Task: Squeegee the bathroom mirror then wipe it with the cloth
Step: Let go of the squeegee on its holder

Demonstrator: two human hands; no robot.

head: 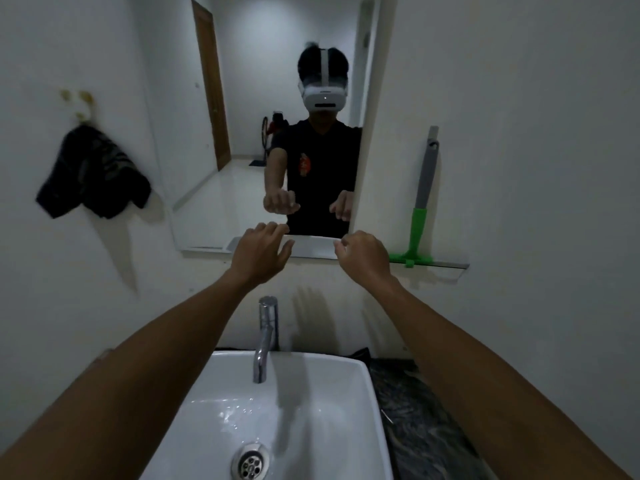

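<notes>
Sink [207, 427] nearest | left hand [259, 254], right hand [363, 254] both relaxed, grasping nothing | squeegee [420, 202] upright, right of right hand, which is nearer | cloth [93, 171] far left.

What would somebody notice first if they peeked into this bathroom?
Probably the two bare arms stretched toward the mirror, left hand and right hand both empty. Next, the green-and-grey squeegee standing on the shelf at right, and the dark cloth hanging on the left wall.

head view, facing mirror [263, 116], looking down
</notes>
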